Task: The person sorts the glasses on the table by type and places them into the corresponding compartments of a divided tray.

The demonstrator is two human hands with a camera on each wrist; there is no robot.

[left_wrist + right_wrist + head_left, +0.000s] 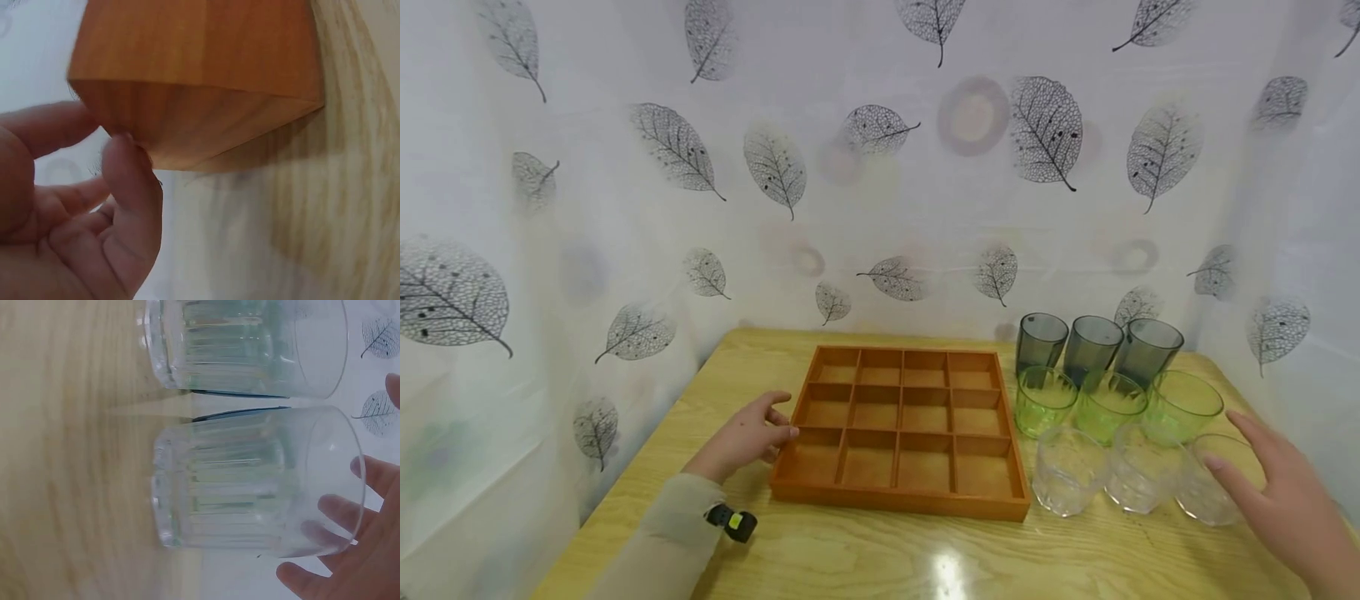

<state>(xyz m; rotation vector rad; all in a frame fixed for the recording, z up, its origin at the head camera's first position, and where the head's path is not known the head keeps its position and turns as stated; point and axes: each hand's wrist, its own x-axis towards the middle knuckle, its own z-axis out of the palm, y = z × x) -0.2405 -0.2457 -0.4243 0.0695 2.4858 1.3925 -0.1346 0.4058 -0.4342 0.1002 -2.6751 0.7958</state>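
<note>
A wooden tray (898,502) with several compartments lies on the table, its left edge beside my left hand (748,433). In the left wrist view, fingertips of this left hand (94,212) touch the tray's side wall (187,119) near a corner. My right hand (1288,492) is spread around the rightmost clear glass (1206,492), thumb on the near side. Seen from the right wrist, the fingers (347,512) lie behind the rim of that upright clear glass (244,481). Another clear glass (250,344) stands next to it.
Three green glasses (1108,412) stand behind the clear ones, and three dark grey glasses (1090,346) behind those, right of the tray. A leaf-patterned curtain (880,217) borders the wooden table (850,550) at the back and sides.
</note>
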